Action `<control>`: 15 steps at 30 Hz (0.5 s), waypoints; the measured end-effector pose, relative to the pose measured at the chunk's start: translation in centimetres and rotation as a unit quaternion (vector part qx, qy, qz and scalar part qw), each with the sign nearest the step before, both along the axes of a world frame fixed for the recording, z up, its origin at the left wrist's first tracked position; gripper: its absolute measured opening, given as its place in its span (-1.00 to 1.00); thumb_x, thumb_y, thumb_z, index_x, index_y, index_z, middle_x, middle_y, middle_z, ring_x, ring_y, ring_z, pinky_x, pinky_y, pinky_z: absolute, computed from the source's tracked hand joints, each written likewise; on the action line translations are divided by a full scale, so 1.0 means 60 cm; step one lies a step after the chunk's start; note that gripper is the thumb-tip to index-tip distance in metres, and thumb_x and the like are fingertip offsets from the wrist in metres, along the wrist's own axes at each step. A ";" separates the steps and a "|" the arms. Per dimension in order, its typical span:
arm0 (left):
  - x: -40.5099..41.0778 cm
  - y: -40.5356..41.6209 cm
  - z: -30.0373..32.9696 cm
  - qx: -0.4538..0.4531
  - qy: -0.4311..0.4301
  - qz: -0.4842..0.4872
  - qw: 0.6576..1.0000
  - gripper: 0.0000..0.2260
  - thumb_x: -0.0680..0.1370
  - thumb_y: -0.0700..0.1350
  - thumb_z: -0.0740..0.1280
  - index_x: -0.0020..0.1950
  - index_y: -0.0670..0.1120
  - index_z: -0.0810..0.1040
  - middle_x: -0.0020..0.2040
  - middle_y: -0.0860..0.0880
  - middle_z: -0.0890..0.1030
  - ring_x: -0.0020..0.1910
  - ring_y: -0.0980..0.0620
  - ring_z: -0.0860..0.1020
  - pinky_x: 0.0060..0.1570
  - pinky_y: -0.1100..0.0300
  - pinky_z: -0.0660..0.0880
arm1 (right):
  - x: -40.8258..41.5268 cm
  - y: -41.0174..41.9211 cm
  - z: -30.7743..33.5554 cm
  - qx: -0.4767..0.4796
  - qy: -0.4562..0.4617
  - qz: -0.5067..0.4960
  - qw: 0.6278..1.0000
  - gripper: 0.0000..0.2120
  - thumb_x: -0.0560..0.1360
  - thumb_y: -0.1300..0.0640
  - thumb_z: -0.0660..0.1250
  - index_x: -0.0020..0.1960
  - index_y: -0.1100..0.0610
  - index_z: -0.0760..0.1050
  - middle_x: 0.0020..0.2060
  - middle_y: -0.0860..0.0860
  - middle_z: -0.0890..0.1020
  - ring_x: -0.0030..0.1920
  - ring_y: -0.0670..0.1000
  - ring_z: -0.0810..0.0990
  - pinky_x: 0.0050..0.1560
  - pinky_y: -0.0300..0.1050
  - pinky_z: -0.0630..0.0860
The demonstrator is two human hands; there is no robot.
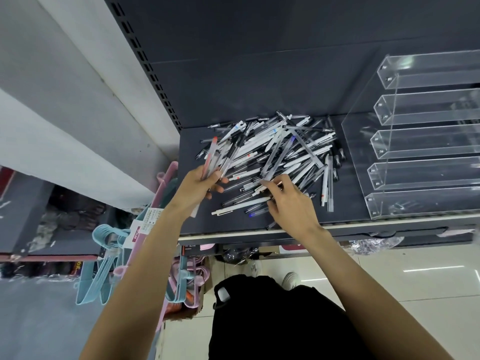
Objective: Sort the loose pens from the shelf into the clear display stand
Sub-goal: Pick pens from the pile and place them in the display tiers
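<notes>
Barely started: acrylic stand (426,141) tiers look empty, pen pile (272,154) untouched-size, left hand (205,181) gripping a few gel pens (215,157), right hand (288,201) pinching one more.

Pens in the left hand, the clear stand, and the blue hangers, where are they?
held pens (213,154), head view, clear barrels above the fingers.
clear display stand (426,141), head view, middle trough.
blue hangers (104,258), head view, hanger shoulders.

Even, fairly bright light is falling from overhead, seemingly from ceiling strips whose streaks are reflecting on the glossy floor (420,271). White glare is smearing across the clear display stand (426,141), washing out its upper bins. The dark shelf (233,224) is taking only soft shadows. Wide-angle distortion is bending lines near the edges, and the hangers (104,266) are looking slightly blurred.
</notes>
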State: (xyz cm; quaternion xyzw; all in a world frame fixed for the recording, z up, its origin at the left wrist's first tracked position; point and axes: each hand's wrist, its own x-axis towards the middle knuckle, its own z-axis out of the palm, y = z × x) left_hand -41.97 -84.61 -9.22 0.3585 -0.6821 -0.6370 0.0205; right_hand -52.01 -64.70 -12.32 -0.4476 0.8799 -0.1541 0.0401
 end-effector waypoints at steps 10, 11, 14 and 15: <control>-0.007 0.091 0.051 0.151 0.071 -0.068 0.984 -0.86 0.62 -0.17 0.21 0.14 -0.06 0.49 -0.23 0.04 0.63 -0.39 0.17 0.52 -0.46 0.37 0.35 | -0.055 -0.040 0.119 -0.248 -0.570 -0.166 0.765 -0.52 0.49 -0.11 0.31 0.12 0.32 0.46 -0.33 0.02 0.39 -0.46 -0.12 0.30 -0.52 -0.32 0.20; -0.009 0.100 0.054 0.158 0.071 -0.072 0.982 -0.86 0.62 -0.17 0.21 0.15 -0.06 0.49 -0.22 0.03 0.63 -0.39 0.17 0.53 -0.46 0.37 0.37 | -0.061 -0.040 0.121 -0.257 -0.571 -0.167 0.762 -0.53 0.50 -0.08 0.32 0.10 0.34 0.46 -0.39 0.00 0.35 -0.48 -0.12 0.29 -0.54 -0.32 0.19; -0.014 0.120 0.059 0.193 0.082 -0.063 0.976 -0.85 0.63 -0.18 0.18 0.14 -0.04 0.49 -0.19 0.02 0.68 -0.31 0.09 0.64 -0.29 0.27 0.57 | -0.074 -0.036 0.120 -0.284 -0.565 -0.157 0.759 -0.69 0.51 0.02 0.34 0.00 0.29 0.50 -0.46 -0.01 0.36 -0.48 -0.07 0.28 -0.55 -0.31 0.22; -0.015 0.125 0.058 0.203 0.090 -0.062 0.973 -0.84 0.63 -0.18 0.16 0.15 -0.03 0.49 -0.14 0.00 0.70 -0.23 0.02 0.67 -0.19 0.20 0.61 | -0.076 -0.033 0.120 -0.283 -0.557 -0.150 0.766 -0.69 0.52 0.03 0.34 -0.01 0.31 0.51 -0.48 -0.01 0.38 -0.49 -0.05 0.29 -0.54 -0.29 0.24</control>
